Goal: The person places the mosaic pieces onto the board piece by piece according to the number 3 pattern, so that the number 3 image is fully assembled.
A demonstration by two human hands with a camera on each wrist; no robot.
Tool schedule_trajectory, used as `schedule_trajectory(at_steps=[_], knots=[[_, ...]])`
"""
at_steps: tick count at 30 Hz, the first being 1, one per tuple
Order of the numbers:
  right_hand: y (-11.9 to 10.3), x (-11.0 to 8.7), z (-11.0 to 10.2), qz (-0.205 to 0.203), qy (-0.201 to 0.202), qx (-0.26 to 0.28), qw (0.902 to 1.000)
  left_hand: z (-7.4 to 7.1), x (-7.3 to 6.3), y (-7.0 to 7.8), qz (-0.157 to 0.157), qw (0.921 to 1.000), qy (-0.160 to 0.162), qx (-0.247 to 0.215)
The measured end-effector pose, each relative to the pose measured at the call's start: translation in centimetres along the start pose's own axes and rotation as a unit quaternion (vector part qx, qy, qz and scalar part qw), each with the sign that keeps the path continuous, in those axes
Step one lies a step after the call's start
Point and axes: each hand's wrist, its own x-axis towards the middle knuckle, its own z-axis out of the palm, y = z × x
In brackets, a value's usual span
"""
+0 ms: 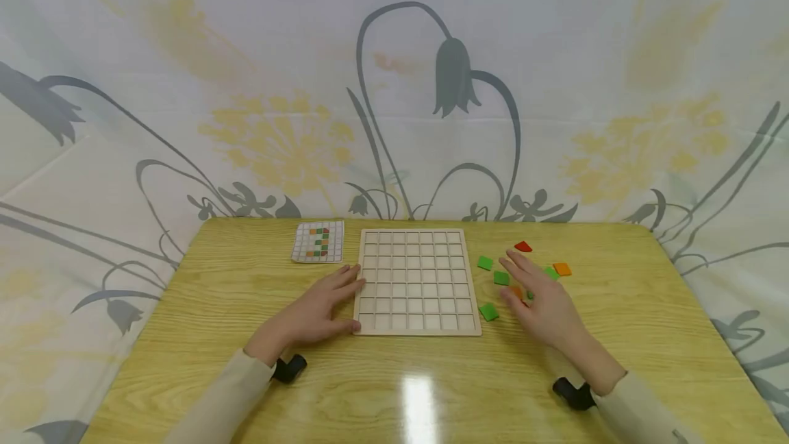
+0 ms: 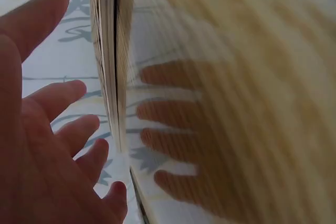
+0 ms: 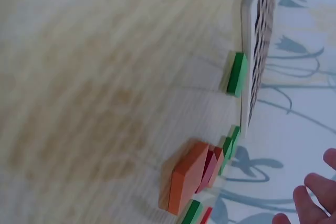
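Note:
A pale wooden grid board (image 1: pixel 411 269) lies flat on the table, its square cells holding no tiles. My left hand (image 1: pixel 314 307) is at the board's left edge, fingers spread, fingertips and thumb tip right at the rim. In the left wrist view the fingers (image 2: pixel 63 98) are extended beside the board's edge (image 2: pixel 107 51). Over a scatter of small tiles right of the board is my right hand (image 1: pixel 545 303), fingers loosely bent. A green tile (image 1: pixel 489 312), an orange tile (image 1: pixel 562 268) and a red corner-shaped tile (image 1: pixel 523 247) lie around it; the hand partly hides others.
A printed pattern card (image 1: pixel 335 242) with coloured squares on a grid lies left of the board, near the table's back edge. Behind the wooden table (image 1: pixel 345 389) hangs a flower-patterned cloth (image 1: pixel 394 122).

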Motion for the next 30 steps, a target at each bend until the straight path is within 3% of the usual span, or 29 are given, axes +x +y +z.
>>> schedule_trajectory(at_steps=[8, 18, 30], knots=[[1.9, 1.4, -0.8, 0.118, -0.027, 0.104, 0.9872, -0.1, 0.1, -0.5, -0.006, 0.9984, -0.055, -0.016], [4.8, 4.5, -0.4, 0.156, -0.017, 0.122, 0.9801, -0.6, 0.3, -0.7, -0.022, 0.9929, -0.116, -0.012], [8.4, 5.9, 0.3, 0.214, -0.046, 0.124, 0.9677, -0.4, 0.5, -0.1, -0.025, 0.9904, -0.132, -0.030]])
